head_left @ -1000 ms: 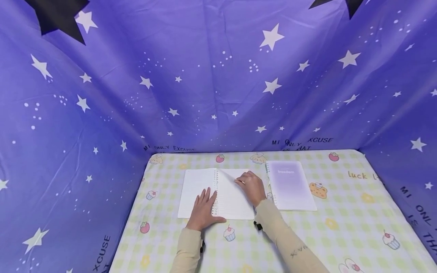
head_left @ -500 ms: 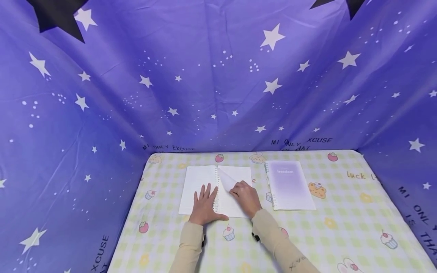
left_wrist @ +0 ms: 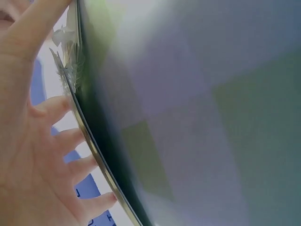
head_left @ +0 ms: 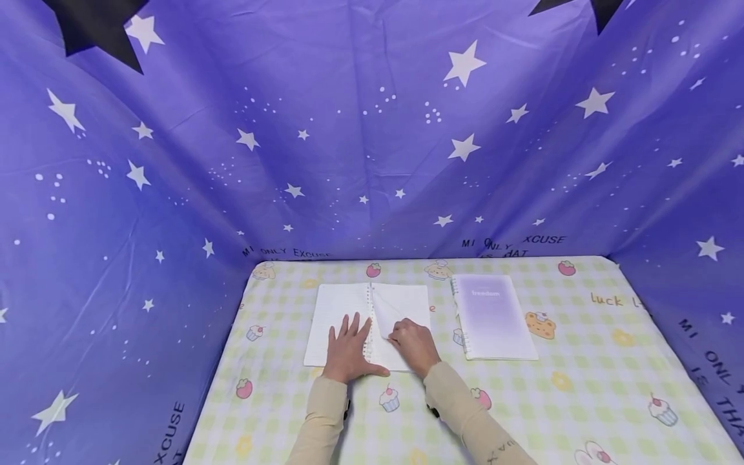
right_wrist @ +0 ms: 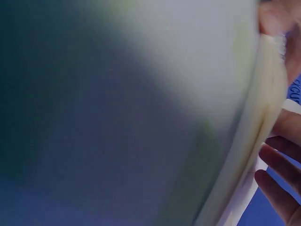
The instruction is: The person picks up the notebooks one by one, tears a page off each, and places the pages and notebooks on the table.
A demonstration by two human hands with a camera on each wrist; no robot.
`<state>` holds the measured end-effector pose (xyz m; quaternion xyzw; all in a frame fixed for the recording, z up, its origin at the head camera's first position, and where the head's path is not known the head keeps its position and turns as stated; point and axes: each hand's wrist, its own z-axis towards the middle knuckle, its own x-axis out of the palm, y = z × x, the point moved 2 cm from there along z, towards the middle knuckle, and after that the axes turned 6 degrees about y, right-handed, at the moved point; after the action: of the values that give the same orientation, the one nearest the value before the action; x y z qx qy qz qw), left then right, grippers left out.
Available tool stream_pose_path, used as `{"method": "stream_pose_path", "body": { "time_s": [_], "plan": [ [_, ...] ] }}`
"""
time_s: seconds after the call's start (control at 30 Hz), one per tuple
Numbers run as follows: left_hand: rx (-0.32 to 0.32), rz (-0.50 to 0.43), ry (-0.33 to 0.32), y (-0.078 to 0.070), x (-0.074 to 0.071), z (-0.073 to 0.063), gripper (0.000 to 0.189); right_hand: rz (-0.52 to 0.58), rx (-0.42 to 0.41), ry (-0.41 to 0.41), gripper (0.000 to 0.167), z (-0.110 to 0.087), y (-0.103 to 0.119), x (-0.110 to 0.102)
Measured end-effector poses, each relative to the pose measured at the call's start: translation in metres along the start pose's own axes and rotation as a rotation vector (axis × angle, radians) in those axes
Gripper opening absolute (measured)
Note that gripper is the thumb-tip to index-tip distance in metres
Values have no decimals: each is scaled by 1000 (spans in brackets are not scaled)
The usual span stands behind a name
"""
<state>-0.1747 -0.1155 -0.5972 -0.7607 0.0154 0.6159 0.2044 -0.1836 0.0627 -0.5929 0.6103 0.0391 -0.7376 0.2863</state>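
Observation:
An open spiral notebook [head_left: 338,300] with white lined pages lies flat on the table. My left hand [head_left: 347,355] rests spread across its left page and coil binding, the thumb reaching along the near edge. In the left wrist view, the left hand's fingers [left_wrist: 82,167] lie straight over the notebook's edge beside the binding [left_wrist: 68,56]. With curled fingers, my right hand [head_left: 415,345] pinches a loose corner of a page [head_left: 380,320], which is bent over toward the binding. The right wrist view shows the right hand [right_wrist: 282,174] beside the notebook's thick page edge [right_wrist: 251,136]; the pinch is hidden there.
A closed purple spiral notebook [head_left: 494,320] marked "freedom" lies to the right. Under both is a green-and-white checked tablecloth [head_left: 581,400] with printed cupcakes and strawberries. Purple star-printed curtains [head_left: 372,161] surround the table at the back and sides.
My right hand has moved left and slightly nearer, drawing the page corner toward the binding. My left hand stays spread on the notebook.

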Motion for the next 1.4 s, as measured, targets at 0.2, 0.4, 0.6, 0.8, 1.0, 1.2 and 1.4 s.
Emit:
{"method": "stream_pose_path", "body": {
  "time_s": [0.2, 0.4, 0.6, 0.8, 1.0, 1.2, 1.4],
  "plan": [
    [0, 11, -5, -3, 2, -1, 128, -10, -6, -11, 7, -5, 1, -1],
    [-11, 3, 6, -2, 2, 0, 129, 27, -17, -20, 6, -6, 1, -2],
    [1, -8, 13, -2, 0, 3, 128, 12, -16, -9, 6, -3, 2, -1],
    [5, -28, 16, -2, -2, -1, 127, 7, -31, -26, 6, -4, 4, 1],
    [50, -143, 110, 3, -14, 4, 113, -16, -34, -119, 7, -7, 4, -2],
    [112, -175, 54, 13, -19, 13, 62, 26, -14, -176, 10, -8, 8, -5],
    [134, -67, -1, 11, -19, 25, 49, 35, -16, -198, 12, -14, 7, -9]
  ]
}}
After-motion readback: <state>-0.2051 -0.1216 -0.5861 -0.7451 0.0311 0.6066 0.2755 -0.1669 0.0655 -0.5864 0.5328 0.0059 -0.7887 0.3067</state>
